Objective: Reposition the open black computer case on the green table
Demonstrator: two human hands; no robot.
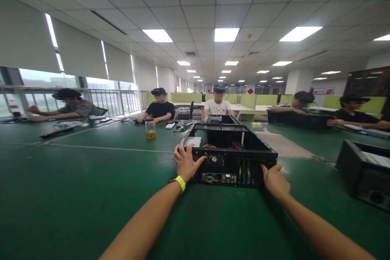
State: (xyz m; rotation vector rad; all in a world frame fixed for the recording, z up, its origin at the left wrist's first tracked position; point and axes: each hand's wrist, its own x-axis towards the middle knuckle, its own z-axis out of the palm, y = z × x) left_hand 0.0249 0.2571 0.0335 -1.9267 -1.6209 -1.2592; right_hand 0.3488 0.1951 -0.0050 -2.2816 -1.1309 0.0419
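A black computer case (231, 155) lies on its side on the green table, its top side uncovered and its back panel with ports and a fan grille facing me. My left hand (186, 162) grips the case's left rear corner, with the fingers over the upper edge and the thumb on the back panel. At the right rear corner, my right hand (276, 179) holds the case, thumb against the back panel and fingers along the side. Inside the case are a silver power supply (193, 141) and some coloured wires (209, 146). A yellow-green band circles my left wrist.
Another black case (362, 170) stands at the right on the green table (91, 195). A jar of amber liquid (150, 130) and several tools (183, 125) sit beyond my left hand. Several people work around the far side, some at other cases.
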